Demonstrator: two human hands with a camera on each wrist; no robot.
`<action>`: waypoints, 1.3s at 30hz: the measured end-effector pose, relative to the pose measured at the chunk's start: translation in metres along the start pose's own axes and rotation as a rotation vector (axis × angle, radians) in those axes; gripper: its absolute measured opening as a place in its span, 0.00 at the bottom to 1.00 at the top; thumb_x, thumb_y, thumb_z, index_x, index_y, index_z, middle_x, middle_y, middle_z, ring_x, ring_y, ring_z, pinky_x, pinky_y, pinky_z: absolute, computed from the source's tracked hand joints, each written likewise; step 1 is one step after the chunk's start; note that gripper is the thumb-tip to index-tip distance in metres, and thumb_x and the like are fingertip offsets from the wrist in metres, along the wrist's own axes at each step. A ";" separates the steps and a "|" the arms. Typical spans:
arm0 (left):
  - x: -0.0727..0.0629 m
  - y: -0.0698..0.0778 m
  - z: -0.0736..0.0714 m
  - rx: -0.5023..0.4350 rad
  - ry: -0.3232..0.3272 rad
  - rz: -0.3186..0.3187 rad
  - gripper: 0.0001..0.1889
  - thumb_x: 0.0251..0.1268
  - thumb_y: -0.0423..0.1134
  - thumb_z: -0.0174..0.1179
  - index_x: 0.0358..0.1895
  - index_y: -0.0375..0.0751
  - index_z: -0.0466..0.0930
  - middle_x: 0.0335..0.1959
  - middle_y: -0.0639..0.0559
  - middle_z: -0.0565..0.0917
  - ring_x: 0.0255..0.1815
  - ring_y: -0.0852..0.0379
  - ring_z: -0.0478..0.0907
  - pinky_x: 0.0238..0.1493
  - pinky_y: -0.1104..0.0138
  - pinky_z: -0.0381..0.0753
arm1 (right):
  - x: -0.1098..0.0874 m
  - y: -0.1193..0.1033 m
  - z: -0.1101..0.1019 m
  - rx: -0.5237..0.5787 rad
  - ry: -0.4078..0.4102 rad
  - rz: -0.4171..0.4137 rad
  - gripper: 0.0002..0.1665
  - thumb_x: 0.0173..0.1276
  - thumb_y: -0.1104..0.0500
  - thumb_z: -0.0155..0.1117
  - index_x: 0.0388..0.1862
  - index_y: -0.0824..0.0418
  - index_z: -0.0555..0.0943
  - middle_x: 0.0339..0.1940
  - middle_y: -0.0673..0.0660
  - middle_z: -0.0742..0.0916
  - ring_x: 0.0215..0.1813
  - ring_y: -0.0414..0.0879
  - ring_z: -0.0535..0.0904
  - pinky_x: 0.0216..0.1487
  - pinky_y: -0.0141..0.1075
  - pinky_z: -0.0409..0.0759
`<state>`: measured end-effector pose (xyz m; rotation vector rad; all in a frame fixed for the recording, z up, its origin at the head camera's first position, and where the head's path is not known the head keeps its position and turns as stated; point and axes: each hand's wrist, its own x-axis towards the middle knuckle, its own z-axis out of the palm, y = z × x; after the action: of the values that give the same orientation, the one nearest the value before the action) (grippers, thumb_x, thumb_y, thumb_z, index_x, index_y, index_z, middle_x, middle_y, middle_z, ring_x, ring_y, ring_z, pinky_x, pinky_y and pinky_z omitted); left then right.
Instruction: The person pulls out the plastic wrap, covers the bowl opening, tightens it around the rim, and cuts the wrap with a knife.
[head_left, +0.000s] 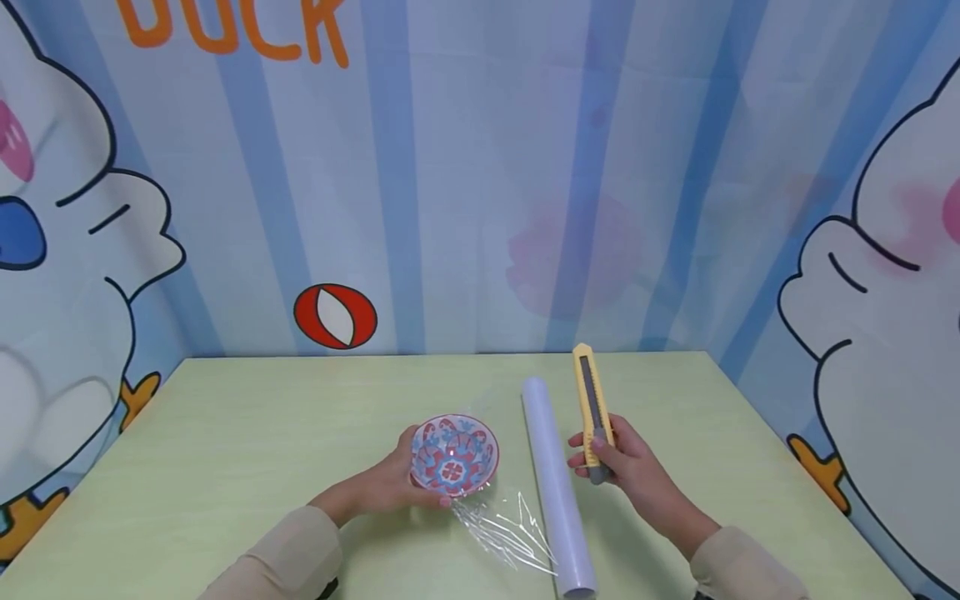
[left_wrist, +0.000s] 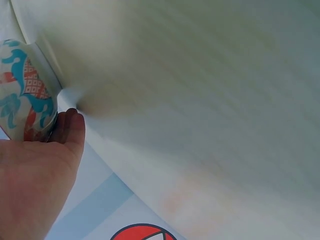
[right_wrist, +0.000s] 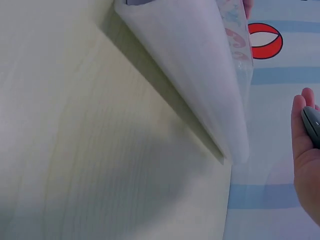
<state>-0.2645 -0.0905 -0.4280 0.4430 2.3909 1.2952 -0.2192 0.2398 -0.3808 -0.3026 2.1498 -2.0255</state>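
Left hand [head_left: 384, 482] first, clamped on bowl [head_left: 454, 455], about midway between worktop [head_left: 262, 433]'s side edges. Bowl probably light, rigid, slick, chippable; outer wall below rim best hold. Red-and-blue floral inside, red rim. Now clear film [head_left: 501, 529]: crinkled, shiny, likely flimsy, clingy; take by edges. Then roll [head_left: 557, 492]: pale lilac, looks stiff, grasp round middle; far end short of worktop's far edge. Rightmost, right hand [head_left: 633, 468], gripping yellow cutter [head_left: 591, 408], grey lower end; light, safest by body.
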 end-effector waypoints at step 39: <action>-0.001 0.004 -0.001 0.008 -0.009 0.053 0.56 0.43 0.52 0.71 0.68 0.38 0.38 0.63 0.43 0.60 0.65 0.48 0.59 0.67 0.46 0.57 | -0.011 -0.012 0.032 0.194 0.098 0.123 0.10 0.75 0.57 0.41 0.46 0.63 0.59 0.32 0.50 0.77 0.26 0.38 0.72 0.28 0.28 0.77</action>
<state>-0.2634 -0.0891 -0.4238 0.5172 2.3923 1.3042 -0.2001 0.2115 -0.3714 -0.0445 1.9506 -2.1968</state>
